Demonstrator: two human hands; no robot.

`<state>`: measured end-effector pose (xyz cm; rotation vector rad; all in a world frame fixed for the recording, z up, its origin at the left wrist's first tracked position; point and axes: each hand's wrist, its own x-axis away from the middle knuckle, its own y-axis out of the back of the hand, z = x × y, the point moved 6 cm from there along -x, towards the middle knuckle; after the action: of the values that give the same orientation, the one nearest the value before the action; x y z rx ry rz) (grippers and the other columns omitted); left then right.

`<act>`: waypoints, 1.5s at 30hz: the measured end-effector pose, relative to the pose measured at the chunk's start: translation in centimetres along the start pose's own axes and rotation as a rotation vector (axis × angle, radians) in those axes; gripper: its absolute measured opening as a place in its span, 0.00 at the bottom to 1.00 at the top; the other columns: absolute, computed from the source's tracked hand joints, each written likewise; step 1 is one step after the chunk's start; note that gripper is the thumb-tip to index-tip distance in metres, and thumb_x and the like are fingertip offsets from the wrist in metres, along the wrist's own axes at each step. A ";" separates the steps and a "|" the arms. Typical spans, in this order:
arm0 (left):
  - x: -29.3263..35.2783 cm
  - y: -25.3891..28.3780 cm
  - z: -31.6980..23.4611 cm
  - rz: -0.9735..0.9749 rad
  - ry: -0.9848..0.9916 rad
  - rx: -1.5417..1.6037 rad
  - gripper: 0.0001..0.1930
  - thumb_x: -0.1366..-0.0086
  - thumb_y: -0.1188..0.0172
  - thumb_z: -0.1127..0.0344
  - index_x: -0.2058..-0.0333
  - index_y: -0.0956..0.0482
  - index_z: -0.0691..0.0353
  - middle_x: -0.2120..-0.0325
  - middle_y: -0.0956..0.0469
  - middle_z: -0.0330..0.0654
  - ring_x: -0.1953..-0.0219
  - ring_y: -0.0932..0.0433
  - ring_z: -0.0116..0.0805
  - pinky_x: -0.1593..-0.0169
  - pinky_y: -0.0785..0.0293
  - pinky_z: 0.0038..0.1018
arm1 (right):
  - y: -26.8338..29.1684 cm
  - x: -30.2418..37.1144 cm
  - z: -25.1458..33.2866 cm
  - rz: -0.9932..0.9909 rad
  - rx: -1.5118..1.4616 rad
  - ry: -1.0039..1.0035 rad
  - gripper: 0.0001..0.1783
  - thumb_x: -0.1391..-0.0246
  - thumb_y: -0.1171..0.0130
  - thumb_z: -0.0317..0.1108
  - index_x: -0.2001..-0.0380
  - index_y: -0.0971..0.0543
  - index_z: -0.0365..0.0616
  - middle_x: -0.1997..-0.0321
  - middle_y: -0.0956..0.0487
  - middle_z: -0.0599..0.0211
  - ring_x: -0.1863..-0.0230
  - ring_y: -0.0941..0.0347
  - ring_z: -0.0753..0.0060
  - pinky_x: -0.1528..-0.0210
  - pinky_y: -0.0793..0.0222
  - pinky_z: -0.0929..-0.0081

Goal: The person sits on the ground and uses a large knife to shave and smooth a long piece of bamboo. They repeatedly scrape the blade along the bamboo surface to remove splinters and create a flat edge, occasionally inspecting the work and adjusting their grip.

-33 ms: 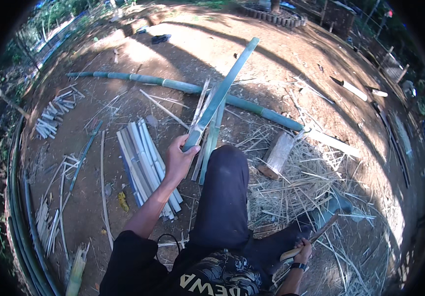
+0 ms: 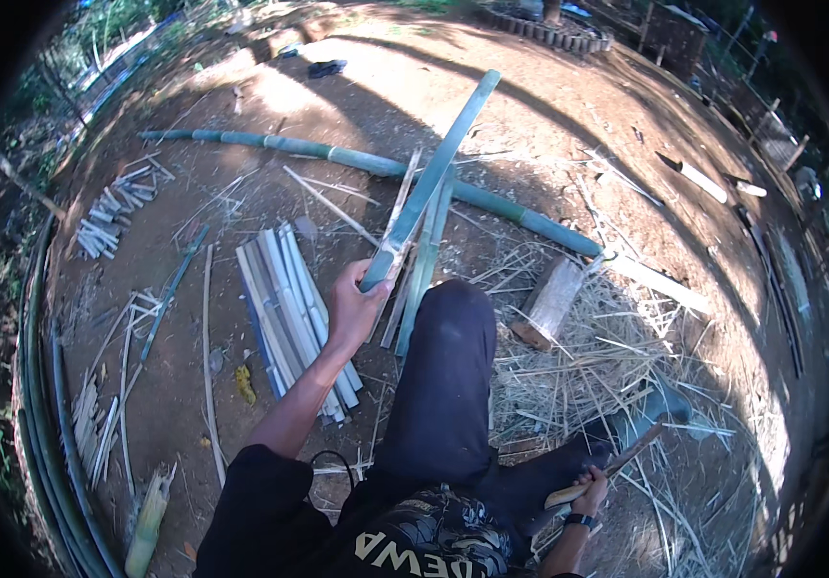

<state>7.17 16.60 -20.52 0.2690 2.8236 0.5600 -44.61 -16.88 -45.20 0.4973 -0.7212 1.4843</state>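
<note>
My left hand (image 2: 355, 306) is closed round the near end of a green split bamboo strip (image 2: 431, 193), which slants up and away to the right. A pale node shows on the strip just beyond my fingers. Low on the right, my right hand (image 2: 590, 489) grips the wooden handle of a machete (image 2: 634, 449), its blade pointing up and right beside my lower leg. More split bamboo lengths (image 2: 423, 270) lie under the held strip, beyond my bent knee (image 2: 453, 328). To the left of my left forearm is a row of split bamboo slats (image 2: 284, 308).
A long bamboo pole (image 2: 366, 160) crosses the ground ahead. At right, a wooden log block (image 2: 551, 303) stands among bamboo shavings (image 2: 578, 385). Short cut pieces (image 2: 111, 217) are piled at far left. Long poles (image 2: 39, 462) run along the left edge.
The scene has shifted slightly to the right in view. The held strip's far end has swung a little left over the ground. Both hands keep their grips.
</note>
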 end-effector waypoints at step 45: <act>15.2 6.7 37.5 0.068 0.898 -0.741 0.31 0.44 0.37 0.53 0.49 0.34 0.71 0.51 0.33 0.59 0.48 0.31 0.56 0.46 0.33 0.47 | -0.7 -1.9 -0.9 0.070 0.184 -0.099 0.08 0.45 0.44 0.34 0.75 0.28 0.45 0.86 0.36 0.77 0.86 0.41 0.81 0.82 0.38 0.82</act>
<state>3.99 39.29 -54.60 -0.0664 3.0598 2.0971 -43.70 -17.66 -47.05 0.6950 -0.6881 1.6086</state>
